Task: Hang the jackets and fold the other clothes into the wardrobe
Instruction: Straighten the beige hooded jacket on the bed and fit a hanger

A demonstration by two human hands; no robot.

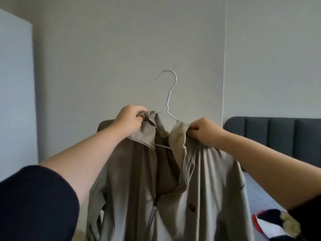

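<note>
Plain wall behind: left hand (129, 119) and right hand (205, 130) grip jacket (173, 180) shoulders; hanger (167, 94) hook upright between them.

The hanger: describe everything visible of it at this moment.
The hanger looks like thin silvery metal wire with an open hook on top, pointing left and caught on nothing. Its neck and upper arms show; its ends are hidden inside the grey-beige jacket draped on it. It is held upright in mid-air, the left hand and right hand gripping the jacket's collar.
</note>
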